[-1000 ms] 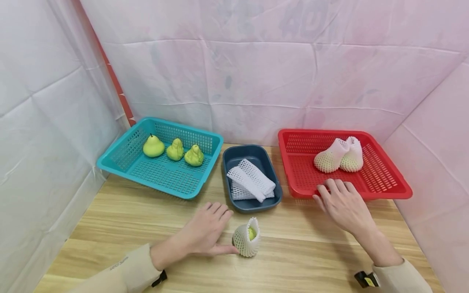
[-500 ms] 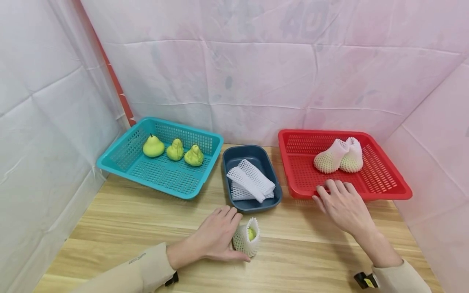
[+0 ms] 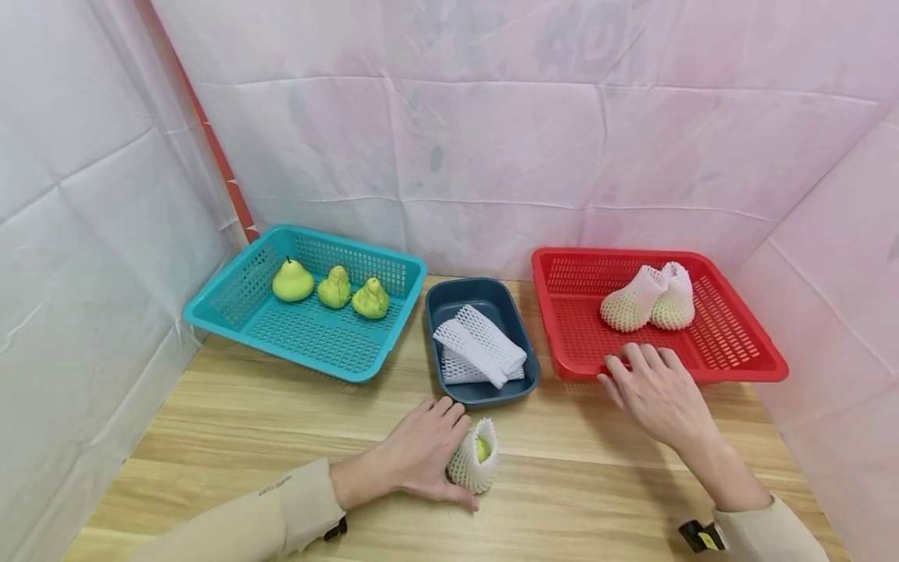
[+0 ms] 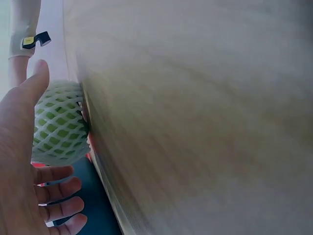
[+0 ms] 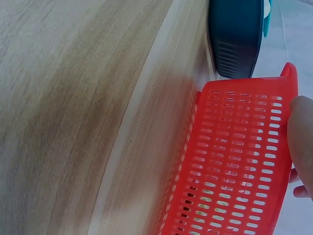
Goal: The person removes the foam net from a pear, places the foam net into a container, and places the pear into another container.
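Note:
A pear in a white foam net [image 3: 472, 460] stands on the table, the net's top gaping over the yellow-green fruit. My left hand [image 3: 428, 453] is beside it on the left, thumb and fingers spread around it. In the left wrist view the netted pear [image 4: 59, 125] lies between thumb and loosely bent fingers, not squeezed. My right hand [image 3: 659, 398] holds the near rim of the red basket [image 3: 562, 355], fingers hooked over it. The right wrist view catches only part of that hand [image 5: 302, 142] at the rim. Two netted pears [image 3: 635, 300] lie in the red basket.
A teal basket [image 3: 281, 351] at the left has three bare pears [image 3: 334, 287] in it. Between the baskets sits a dark blue tray [image 3: 485, 290] with several flat white foam nets [image 3: 485, 343]. Pale cloth walls [image 3: 492, 148] enclose the wooden table [image 3: 253, 421].
My left hand has moved right, bringing its thumb and fingers around the netted pear. The right hand keeps its place on the red basket's rim.

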A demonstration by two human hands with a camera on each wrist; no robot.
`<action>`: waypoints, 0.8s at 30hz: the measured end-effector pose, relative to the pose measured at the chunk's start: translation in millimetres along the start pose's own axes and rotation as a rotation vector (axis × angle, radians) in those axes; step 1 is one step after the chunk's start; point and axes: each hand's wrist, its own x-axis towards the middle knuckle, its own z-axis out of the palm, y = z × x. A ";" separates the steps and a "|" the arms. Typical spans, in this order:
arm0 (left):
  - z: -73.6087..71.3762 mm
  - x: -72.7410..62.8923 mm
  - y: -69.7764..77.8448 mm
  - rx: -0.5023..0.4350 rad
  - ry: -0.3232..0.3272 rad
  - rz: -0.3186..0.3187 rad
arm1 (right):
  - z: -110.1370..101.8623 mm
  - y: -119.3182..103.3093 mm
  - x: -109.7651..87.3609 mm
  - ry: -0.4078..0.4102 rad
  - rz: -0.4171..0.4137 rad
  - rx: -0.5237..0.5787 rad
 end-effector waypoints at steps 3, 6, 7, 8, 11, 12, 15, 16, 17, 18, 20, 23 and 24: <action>0.7 1.0 0.9 -0.003 -0.006 0.024 | 0.1 -0.5 -0.3 0.001 0.000 0.003; 1.2 2.5 1.4 -0.010 0.001 0.041 | 0.1 -0.9 -0.3 0.007 0.002 0.005; 1.3 2.9 1.5 -0.010 0.003 0.046 | 0.1 -1.1 -0.4 0.008 0.003 0.006; 1.3 3.3 1.4 -0.008 0.005 0.050 | 0.1 -1.2 -0.4 0.007 0.004 0.006; 0.5 4.2 1.0 -0.003 0.004 0.061 | -0.4 -1.6 -0.5 0.003 0.005 0.003; 0.2 4.4 0.9 -0.002 0.001 0.064 | -0.5 -1.7 -0.6 0.003 0.005 0.003; 0.0 4.8 0.4 0.000 -0.011 0.065 | -0.6 -1.9 -0.4 0.004 0.004 0.001; 0.1 4.9 0.3 0.001 -0.016 0.064 | -0.5 -1.9 -0.4 0.003 0.005 0.000; 0.2 4.9 0.2 0.003 -0.019 0.064 | -0.6 -1.8 -0.2 0.002 0.006 -0.001; 0.3 4.9 0.0 0.004 -0.023 0.064 | -0.7 -1.7 -0.1 0.001 0.006 -0.001; 0.3 4.8 -0.4 0.007 -0.027 0.062 | -0.9 -1.4 0.0 -0.002 0.007 -0.005; -0.2 4.6 -1.1 0.008 -0.033 0.062 | -1.1 -0.9 0.0 -0.005 0.006 -0.008; -0.2 4.6 -1.4 0.008 -0.034 0.063 | -1.1 -0.8 0.0 -0.006 0.006 -0.008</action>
